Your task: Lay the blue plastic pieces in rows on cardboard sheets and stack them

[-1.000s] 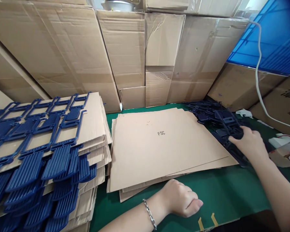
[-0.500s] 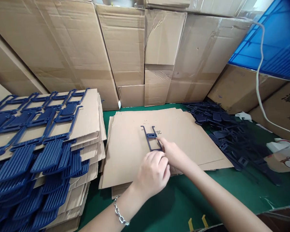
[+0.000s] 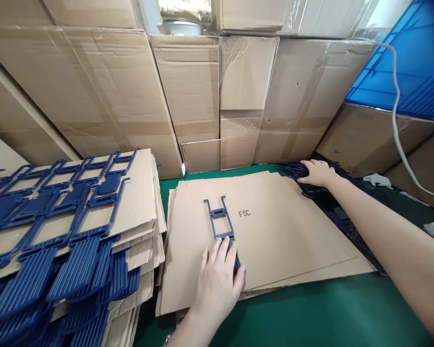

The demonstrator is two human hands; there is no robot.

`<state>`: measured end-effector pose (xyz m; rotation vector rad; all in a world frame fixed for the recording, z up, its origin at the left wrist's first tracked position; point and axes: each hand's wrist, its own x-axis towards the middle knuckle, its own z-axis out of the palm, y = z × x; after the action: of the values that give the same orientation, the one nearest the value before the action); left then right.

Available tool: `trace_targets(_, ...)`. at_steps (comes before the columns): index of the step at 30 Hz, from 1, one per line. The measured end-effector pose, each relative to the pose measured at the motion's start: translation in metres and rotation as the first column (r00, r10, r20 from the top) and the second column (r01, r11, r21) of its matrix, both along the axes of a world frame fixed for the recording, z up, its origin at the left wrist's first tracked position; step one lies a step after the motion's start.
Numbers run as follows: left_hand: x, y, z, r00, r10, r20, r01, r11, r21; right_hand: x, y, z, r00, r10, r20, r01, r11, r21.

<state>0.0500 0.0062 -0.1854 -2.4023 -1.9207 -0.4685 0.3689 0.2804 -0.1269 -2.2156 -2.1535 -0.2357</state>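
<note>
A dark blue plastic frame (image 3: 219, 212) is laid flat on the left half of the FSC-marked cardboard sheet (image 3: 292, 236), to the left of the printed letters, with its two hooked prongs pointed toward the sheet's far edge. The frame's near end is covered by the left hand (image 3: 219, 277), which is rested palm down over the sheet's near left part; its grip is loose and fairly wide, the thumb being set apart from the fingers and a dark strip of the frame being seen between them. At the sheet's far right corner, the right hand (image 3: 318, 173) is laid on a heap of dark blue plastic parts (image 3: 342, 219), which is spread along the sheet's right side; its fingers are curved over the heap, and whether any part is held in that grip cannot be told. To the left of the sheet, a tall cardboard stack (image 3: 139, 193) is topped with rows of blue frames (image 3: 112, 212), and ribbed blue panels (image 3: 81, 265) are hung over its near edge. The sheet is carried by a green counter (image 3: 292, 313), and beyond its far edge taped cardboard boxes (image 3: 188, 86) are piled up as a wall.
</note>
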Motion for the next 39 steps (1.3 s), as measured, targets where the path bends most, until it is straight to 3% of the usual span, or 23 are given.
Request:
trace_targets(2,-0.002,-0.001,-0.002,1.000,0.004,-0.009,-0.004,1.000,0.005,-0.004,0.017,-0.003,0.996,-0.015,0.083,0.026,0.990,-0.137)
trace_targets(4,-0.003,-0.001,-0.004,1.000,-0.002,-0.009,0.002,1.000,0.008,-0.011,0.033,-0.007,0.991,-0.061,0.118,0.082,0.980,-0.180)
trace_targets(10,-0.003,-0.004,-0.002,0.998,0.027,0.055,-0.028,1.000,0.011,-0.019,0.057,-0.026,0.969,-0.230,0.093,0.245,0.947,-0.209)
trace_targets(17,-0.005,-0.003,-0.004,0.999,0.012,0.052,-0.016,0.997,0.074,-0.006,0.052,-0.038,0.974,-0.207,0.089,0.216,0.969,-0.121)
trace_targets(24,-0.004,-0.004,-0.003,0.994,0.019,0.105,-0.022,1.000,0.019,0.011,0.052,-0.020,0.991,-0.006,0.132,0.025,0.990,-0.139)
trace_targets(30,-0.009,-0.001,-0.001,0.996,0.028,0.085,-0.030,0.999,0.021,0.017,0.054,0.000,0.961,0.194,0.196,-0.171,0.977,-0.124)
trace_targets(35,-0.011,0.003,-0.002,0.999,0.020,0.028,-0.021,0.999,0.028,-0.020,0.039,0.012,0.884,0.407,0.227,-0.391,0.913,-0.117)
trace_targets(39,-0.010,0.003,-0.004,0.999,0.025,0.026,-0.025,0.999,0.027,-0.071,-0.012,0.005,0.809,0.544,0.224,-0.543,0.837,-0.068)
